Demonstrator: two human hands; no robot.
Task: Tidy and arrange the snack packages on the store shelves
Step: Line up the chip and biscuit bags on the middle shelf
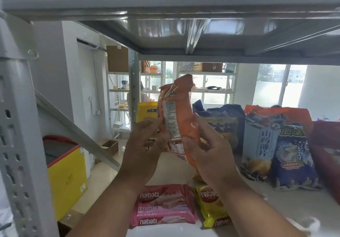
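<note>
I hold an orange snack bag [181,107] upright above the white shelf board [173,163], its back label facing me. My left hand [145,144] grips its left edge and my right hand [206,144] grips its lower right side. A pink Nabati wafer pack [163,204] and a yellow Nabati pack [209,207] lie flat at the shelf's front edge, below my wrists. Behind stand a yellow bag [147,113], a dark blue chip bag [226,124], a pale blue and orange chip bag [261,141] and a blue bag [294,157].
A red package [325,154] fills the right edge, blurred. The grey shelf upright [18,135] stands at the left and the shelf above [165,34] hangs low overhead. Beyond the rack sit a yellow chest freezer [66,172] and other white shelving [202,89].
</note>
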